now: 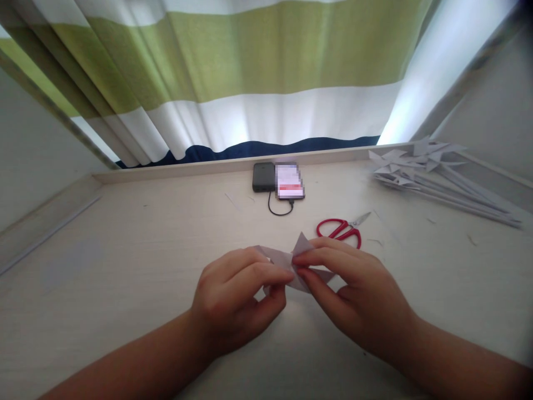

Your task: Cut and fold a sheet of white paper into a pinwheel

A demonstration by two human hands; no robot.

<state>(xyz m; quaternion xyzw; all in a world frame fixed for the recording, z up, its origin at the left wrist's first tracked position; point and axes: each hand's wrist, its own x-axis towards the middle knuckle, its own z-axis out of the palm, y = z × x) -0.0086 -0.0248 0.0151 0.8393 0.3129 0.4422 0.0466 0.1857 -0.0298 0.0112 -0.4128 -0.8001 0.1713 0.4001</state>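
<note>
A folded white paper piece (303,244) with pointed flaps is held between both hands, just above the table near the middle. My left hand (244,294) is closed on its left part, fingers bent over the paper. My right hand (353,283) pinches the paper's centre between thumb and fingers, with one pointed tip standing up beside the fingertips. Red-handled scissors (353,235) lie just beyond my right hand, their blades pointing to the back right. The hands hide part of the paper.
A black power bank (264,178) and a phone (290,181), joined by a short cable (280,214), lie near the table's back edge. Several folded paper pieces with long stems (425,166) are piled at the back right. Small paper scraps dot the pale table (125,266). A striped curtain (258,55) hangs behind.
</note>
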